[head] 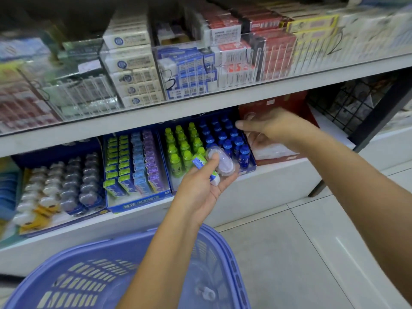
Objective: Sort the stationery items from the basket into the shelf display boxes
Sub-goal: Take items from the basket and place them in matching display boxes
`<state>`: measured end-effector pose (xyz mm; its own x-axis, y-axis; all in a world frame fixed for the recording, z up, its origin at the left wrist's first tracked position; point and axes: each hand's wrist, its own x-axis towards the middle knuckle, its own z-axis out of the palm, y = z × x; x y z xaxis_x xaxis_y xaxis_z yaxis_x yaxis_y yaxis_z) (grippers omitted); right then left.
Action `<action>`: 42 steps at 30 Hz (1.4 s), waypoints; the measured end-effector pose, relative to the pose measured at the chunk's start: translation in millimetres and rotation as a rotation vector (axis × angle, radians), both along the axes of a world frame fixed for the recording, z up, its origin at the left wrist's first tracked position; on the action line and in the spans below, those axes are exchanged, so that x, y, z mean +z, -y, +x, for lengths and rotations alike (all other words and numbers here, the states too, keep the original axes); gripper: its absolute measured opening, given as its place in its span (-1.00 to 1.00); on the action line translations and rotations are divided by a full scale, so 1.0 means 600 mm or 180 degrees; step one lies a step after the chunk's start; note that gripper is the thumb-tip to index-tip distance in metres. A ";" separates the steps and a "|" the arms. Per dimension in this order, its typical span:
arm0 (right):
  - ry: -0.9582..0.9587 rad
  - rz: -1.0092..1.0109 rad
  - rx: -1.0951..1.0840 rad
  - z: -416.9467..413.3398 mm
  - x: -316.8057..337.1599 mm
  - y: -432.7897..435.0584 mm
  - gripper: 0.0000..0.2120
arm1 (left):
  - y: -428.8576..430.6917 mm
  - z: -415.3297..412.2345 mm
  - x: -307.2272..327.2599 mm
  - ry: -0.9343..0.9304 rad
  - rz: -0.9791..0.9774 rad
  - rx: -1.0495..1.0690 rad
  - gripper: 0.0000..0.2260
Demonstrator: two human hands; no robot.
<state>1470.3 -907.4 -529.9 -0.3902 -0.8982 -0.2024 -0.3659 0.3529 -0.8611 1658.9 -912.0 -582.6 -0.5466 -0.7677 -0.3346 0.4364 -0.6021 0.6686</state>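
**Head view, lower shelf bay.** We see the left hand (199, 186) raised palm-up in front of the white lower shelf (267, 184). Its fingers and thumb are curled round two stationery items. The thumb tip presses a clear oval pack (224, 163). A small green-and-white tube (199, 162) lies across the fingers just beside the pack.

Directly beyond these fingertips stands a blue display box (248, 169) with green-capped bottles (180, 148) on one side and blue-capped bottles (223, 134) on the other.

The right hand (270, 130) reaches over a red display box (287, 103), with its thumb stretched toward the blue caps. Something clear and blurred shows around its fingers, and we cannot tell whether they grip it. Clear packets (269, 153) lie in the red box just below that hand.

To the left of the left hand's knuckles, a second blue box (142, 205) holds rows of green, blue and purple packs. Further left, a tray of grey oval packs (66, 181) is blurred.

Below the left wrist is the purple basket (231, 259), with one small clear item (207, 293) on its slotted floor.

Above both hands runs the white upper shelf (223, 98). It is fronted by clear dividers (245, 65) holding boxed stock in white, blue, red and yellow.

Past the right forearm we note a black wire grid (347, 105), a dark post (379, 112) and a pale tiled floor (312, 241).
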 end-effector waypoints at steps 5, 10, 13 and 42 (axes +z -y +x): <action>-0.0156 -0.0036 0.0481 0.053 0.013 -0.052 -0.64 | -0.023 -0.037 -0.002 0.1179 -0.1538 0.0097 -0.88; -0.0517 -0.0256 0.0152 0.040 -0.004 -0.050 -0.75 | -0.018 -0.061 0.005 0.2092 -0.2599 0.0235 -0.81; -0.0170 -0.0644 -0.0458 -0.016 -0.019 -0.033 -0.84 | -0.019 -0.073 0.006 0.1712 -0.2044 0.0141 -0.91; -0.2011 -0.0256 -0.1046 -0.114 -0.107 0.071 -0.68 | 0.004 -0.001 0.031 0.0443 -0.0100 -0.0683 -0.69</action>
<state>1401.7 -949.9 -594.3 -0.6639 -0.7167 0.2135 -0.6888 0.4749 -0.5477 1658.4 -914.4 -564.1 -0.6484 -0.6503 -0.3960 0.2032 -0.6491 0.7331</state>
